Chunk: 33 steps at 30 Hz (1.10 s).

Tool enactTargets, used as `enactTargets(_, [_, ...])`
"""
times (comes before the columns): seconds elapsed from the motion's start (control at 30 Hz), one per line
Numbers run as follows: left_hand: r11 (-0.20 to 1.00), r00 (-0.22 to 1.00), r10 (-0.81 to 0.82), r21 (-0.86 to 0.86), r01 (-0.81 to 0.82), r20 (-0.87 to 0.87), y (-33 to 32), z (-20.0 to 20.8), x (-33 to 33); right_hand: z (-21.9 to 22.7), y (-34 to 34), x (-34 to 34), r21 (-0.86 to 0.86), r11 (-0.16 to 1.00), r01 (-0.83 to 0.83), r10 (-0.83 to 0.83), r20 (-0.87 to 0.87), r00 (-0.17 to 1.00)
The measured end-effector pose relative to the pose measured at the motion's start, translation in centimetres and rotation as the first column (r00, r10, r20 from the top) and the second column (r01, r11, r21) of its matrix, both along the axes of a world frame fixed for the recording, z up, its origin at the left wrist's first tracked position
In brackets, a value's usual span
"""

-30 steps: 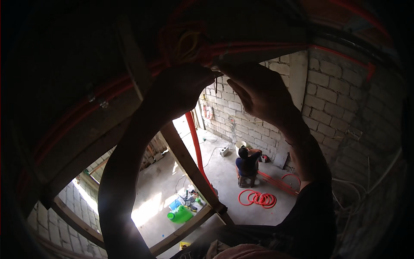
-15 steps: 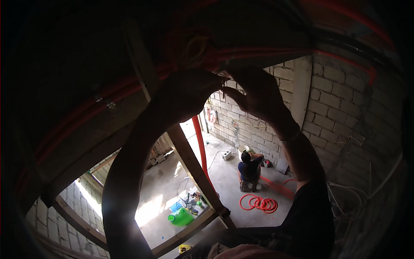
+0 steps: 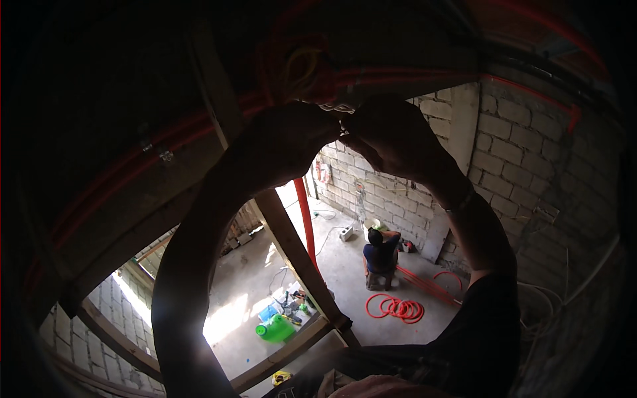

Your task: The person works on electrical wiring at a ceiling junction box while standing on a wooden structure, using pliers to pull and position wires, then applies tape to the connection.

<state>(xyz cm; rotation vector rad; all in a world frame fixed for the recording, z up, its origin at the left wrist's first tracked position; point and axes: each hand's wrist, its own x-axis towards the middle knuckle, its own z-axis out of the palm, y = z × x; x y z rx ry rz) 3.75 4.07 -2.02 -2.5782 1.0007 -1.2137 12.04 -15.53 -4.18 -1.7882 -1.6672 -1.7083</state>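
Observation:
Both hands are raised to the dark ceiling, backlit, their fingertips almost meeting. My left hand point(image 3: 292, 139) is closed in a pinch on thin electrical wire point(image 3: 342, 127), of which only a small bright bit shows between the fingers. My right hand point(image 3: 388, 136) pinches the same wire from the other side. Pale wire strands point(image 3: 337, 107) pass just above the fingertips. Above my left hand, a yellow wire loop point(image 3: 302, 63) hangs at an orange junction box point(image 3: 265, 69). Shadow hides most of the fingers.
Orange conduits point(image 3: 192, 131) run along the ceiling. Wooden beams point(image 3: 295, 252) cross below me, beside a hanging orange pipe point(image 3: 305, 219). Far down on the concrete floor, a person point(image 3: 379, 255) sits near coiled orange tubing point(image 3: 397, 308). A green jug point(image 3: 275, 329) stands by tools. Block wall point(image 3: 511, 139) at right.
My right hand has turned and closed in more tightly against the left at the wire. The wire end that hung below the fingertips no longer shows. The view has shifted slightly.

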Motion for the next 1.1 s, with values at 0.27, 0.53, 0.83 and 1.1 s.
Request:
enactTargets(0.27, [0.999, 0.999, 0.031, 0.030, -0.032, 0.020, -0.1, -0.3, 0.0, -0.5, 1.3, -1.0, 0.058, 0.957, -0.285, 0.290, -0.247, 0.925])
enactTargets(0.53, [0.981, 0.991, 0.121, 0.146, -0.128, 0.058, -0.3, -0.6, -0.5, -3.2, 2.5, 0.6, 0.642, 0.514, -0.569, 0.426, -0.767, -0.480])
enactTargets(0.83, [0.979, 0.987, 0.142, 0.137, -0.152, 0.080, 0.3, -0.9, -0.1, -2.9, 1.4, -2.7, 0.134, 0.979, -0.154, 0.184, -0.904, 0.385])
enactTargets(1.1, [0.985, 0.988, 0.147, 0.079, -0.150, 0.044, -0.6, -0.5, -0.4, -1.4, -1.5, -2.4, 0.053, 0.997, -0.049, 0.055, -0.103, 0.993])
